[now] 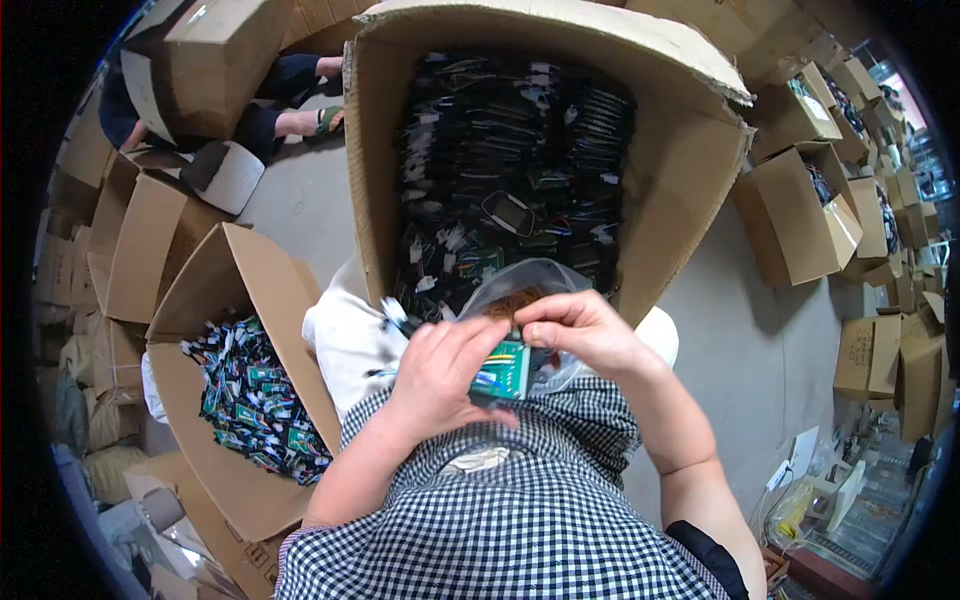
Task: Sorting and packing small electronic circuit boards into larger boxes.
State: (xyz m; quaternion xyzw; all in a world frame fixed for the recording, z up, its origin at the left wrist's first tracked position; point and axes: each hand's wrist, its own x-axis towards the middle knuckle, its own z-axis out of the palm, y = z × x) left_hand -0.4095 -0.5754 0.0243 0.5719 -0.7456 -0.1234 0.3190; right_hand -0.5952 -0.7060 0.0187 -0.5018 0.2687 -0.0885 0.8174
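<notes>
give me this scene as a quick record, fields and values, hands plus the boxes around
left hand: holding a green circuit board with wires
right hand: fingertips close together at the board's upper edge; whether they pinch anything is unclear
beneath hands: clear plastic bag, brownish contents
ahead: large open carton, dark items packed in rows
left: open carton with a jumbled heap of wired circuit boards
right: more open cartons
upper left: another person's leg and foot
</notes>
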